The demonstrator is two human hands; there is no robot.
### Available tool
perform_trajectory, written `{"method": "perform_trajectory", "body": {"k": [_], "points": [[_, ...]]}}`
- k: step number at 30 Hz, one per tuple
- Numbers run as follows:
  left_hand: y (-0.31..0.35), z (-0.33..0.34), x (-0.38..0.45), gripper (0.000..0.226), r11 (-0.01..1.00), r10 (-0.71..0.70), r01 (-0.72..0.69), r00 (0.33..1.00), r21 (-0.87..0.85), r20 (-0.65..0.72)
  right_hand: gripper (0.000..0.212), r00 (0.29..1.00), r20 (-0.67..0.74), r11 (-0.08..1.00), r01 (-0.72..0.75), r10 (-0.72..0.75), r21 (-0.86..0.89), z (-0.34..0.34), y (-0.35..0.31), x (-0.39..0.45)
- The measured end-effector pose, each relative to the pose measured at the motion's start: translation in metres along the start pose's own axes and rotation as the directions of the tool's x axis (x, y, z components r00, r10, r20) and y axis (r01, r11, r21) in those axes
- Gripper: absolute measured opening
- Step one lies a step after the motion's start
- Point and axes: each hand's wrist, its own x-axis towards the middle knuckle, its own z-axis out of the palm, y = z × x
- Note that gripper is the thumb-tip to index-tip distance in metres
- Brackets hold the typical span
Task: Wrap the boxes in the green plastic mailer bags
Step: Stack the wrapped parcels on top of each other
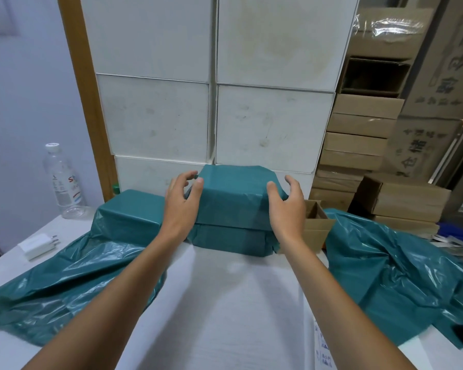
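A box wrapped in green plastic (234, 198) sits on top of a second wrapped box (231, 240) at the far middle of the white table (225, 303). My left hand (182, 202) is at the top box's left end and my right hand (286, 205) at its right end; the thumbs touch the wrap, the fingers are spread apart. A third wrapped box (130, 217) stands to the left. Loose green mailer bags lie at the left (64, 284) and at the right (390, 271).
A small open cardboard box (317, 227) stands right of the stack. Large white boxes (211, 116) form a wall behind. Brown cartons (358, 145) are stacked at the right. A clear water bottle (63, 180) and a white charger (38, 245) are at the left.
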Motion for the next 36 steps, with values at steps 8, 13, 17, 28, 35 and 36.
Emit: {"method": "perform_trajectory", "body": {"k": [8, 13, 17, 28, 35, 36], "points": [[-0.009, -0.004, 0.0, 0.053, 0.995, -0.024, 0.003, 0.981, 0.104, 0.194, 0.074, 0.969, 0.237, 0.958, 0.124, -0.061, -0.258, 0.004, 0.009, -0.009], [-0.008, -0.023, -0.002, 0.064, 0.994, -0.001, -0.018, 0.985, 0.109, 0.174, 0.079, 0.972, 0.207, 0.882, 0.194, -0.113, -0.429, -0.001, 0.005, -0.014], [-0.019, -0.07, 0.015, 0.045, 0.979, 0.001, 0.002, 1.0, 0.204, -0.016, 0.049, 0.799, -0.117, 0.788, 0.536, -0.589, -0.303, -0.003, -0.002, -0.052], [-0.085, -0.174, 0.022, 0.067, 0.821, -0.403, 0.441, 0.898, 0.362, -0.178, 0.075, 0.745, 0.658, 0.989, -0.025, 0.114, -0.143, 0.125, 0.025, -0.156], [-0.086, -0.172, 0.023, 0.046, 0.84, -0.492, 0.499, 0.866, 0.211, -0.091, 0.087, 0.701, 0.661, 0.959, -0.256, 0.27, -0.12, 0.163, -0.008, -0.137], [-0.085, -0.172, 0.022, 0.045, 0.841, -0.495, 0.503, 0.864, 0.2, -0.09, 0.089, 0.698, 0.661, 0.956, -0.269, 0.277, -0.117, 0.165, -0.009, -0.136]]}}
